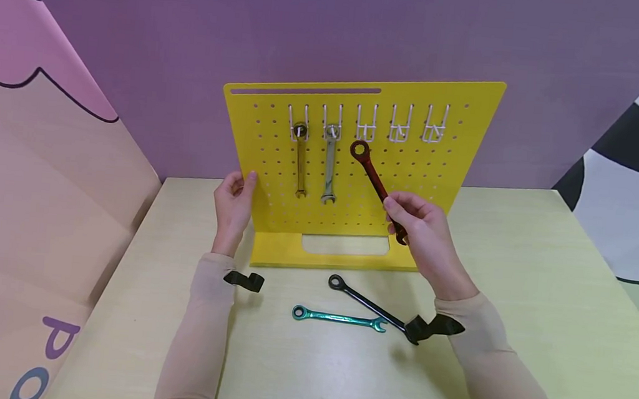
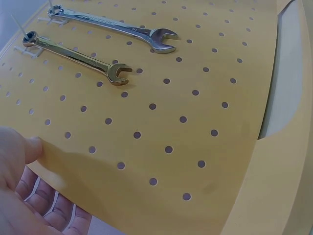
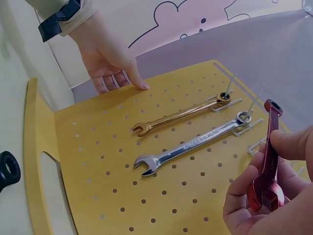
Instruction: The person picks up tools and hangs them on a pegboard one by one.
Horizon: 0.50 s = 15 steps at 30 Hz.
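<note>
My right hand point(image 1: 421, 232) grips a red ratcheting combination wrench point(image 1: 374, 180) near its open-jaw end, thumb along the shank. The wrench's ring end tilts up toward the third hook point(image 1: 366, 130), a little below it in the head view. At the left edge of the yellow pegboard point(image 1: 273, 211), my left hand point(image 1: 232, 208) holds the board, thumb on the front face and fingers behind. A gold wrench point(image 3: 181, 115) and a silver wrench point(image 3: 195, 142) hang by their ring ends from the first two hooks.
A teal wrench point(image 1: 338, 318) and a black wrench point(image 1: 368, 301) lie on the pale table point(image 1: 136, 310) before the board's base. Two more white hooks, such as the far right one point(image 1: 434, 132), carry nothing. A purple wall panel point(image 1: 333, 31) rises behind.
</note>
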Each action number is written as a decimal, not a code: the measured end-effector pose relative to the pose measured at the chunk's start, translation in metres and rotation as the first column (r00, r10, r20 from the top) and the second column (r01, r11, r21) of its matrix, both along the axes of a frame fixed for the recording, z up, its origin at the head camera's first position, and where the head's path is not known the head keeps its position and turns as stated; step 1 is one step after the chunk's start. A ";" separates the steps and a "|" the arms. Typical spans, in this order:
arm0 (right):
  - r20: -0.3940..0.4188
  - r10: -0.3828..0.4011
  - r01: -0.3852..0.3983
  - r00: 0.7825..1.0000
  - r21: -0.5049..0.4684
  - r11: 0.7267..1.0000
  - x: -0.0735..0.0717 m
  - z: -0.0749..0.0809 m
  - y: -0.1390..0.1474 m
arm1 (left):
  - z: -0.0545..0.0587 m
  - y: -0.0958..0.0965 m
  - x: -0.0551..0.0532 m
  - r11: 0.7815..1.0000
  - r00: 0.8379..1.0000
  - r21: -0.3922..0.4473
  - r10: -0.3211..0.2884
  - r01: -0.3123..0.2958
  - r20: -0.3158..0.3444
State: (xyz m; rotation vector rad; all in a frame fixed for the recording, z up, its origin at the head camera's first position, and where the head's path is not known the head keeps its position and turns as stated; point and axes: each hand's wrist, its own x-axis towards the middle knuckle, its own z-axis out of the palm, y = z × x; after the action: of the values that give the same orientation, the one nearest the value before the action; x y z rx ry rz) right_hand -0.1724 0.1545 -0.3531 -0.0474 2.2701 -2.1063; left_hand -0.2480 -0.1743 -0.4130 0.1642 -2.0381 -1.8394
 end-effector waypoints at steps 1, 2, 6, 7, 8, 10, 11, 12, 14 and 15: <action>-0.006 -0.004 0.004 1.000 0.003 1.000 0.000 0.001 0.000 | 0.000 0.000 0.000 1.000 1.000 0.000 0.000 0.000 0.000; -0.010 -0.008 0.008 1.000 0.003 1.000 0.000 0.002 0.000 | 0.000 0.000 0.000 1.000 1.000 0.001 0.000 0.000 0.000; -0.015 -0.016 0.016 1.000 -0.010 1.000 -0.002 0.005 -0.001 | 0.000 0.000 0.000 1.000 1.000 -0.001 0.005 -0.005 -0.001; -0.014 -0.017 0.017 1.000 -0.016 1.000 -0.002 0.006 -0.002 | 0.000 0.000 0.000 1.000 1.000 -0.003 0.007 -0.007 -0.002; -0.013 -0.016 0.015 1.000 -0.025 1.000 -0.002 0.007 -0.002 | 0.000 0.000 0.000 1.000 1.000 -0.003 0.008 -0.008 -0.003; -0.016 -0.015 0.014 1.000 -0.046 0.999 -0.002 0.009 -0.003 | 0.000 0.000 0.000 1.000 1.000 -0.002 0.010 -0.010 -0.005; -0.016 -0.016 0.015 1.000 -0.053 0.998 -0.002 0.009 -0.003 | 0.000 0.000 0.000 1.000 1.000 -0.002 0.011 -0.011 -0.005; -0.018 -0.016 0.015 1.000 -0.057 0.998 -0.002 0.010 -0.004 | 0.000 0.000 0.000 1.000 1.000 -0.002 0.011 -0.011 -0.004; -0.022 -0.014 0.012 1.000 -0.072 0.997 -0.002 0.011 -0.004 | 0.000 0.000 0.000 1.000 1.000 0.000 0.009 -0.009 -0.008; -0.023 -0.015 0.013 1.000 -0.076 0.997 -0.002 0.011 -0.004 | 0.001 0.001 0.001 1.000 1.000 0.000 0.009 -0.009 -0.007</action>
State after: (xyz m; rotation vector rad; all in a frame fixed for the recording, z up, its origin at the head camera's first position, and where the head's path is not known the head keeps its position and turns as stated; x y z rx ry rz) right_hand -0.1742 0.1504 -0.3419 -0.0592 2.2085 -2.2099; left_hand -0.2474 -0.1735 -0.4122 0.1657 -2.0293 -1.8323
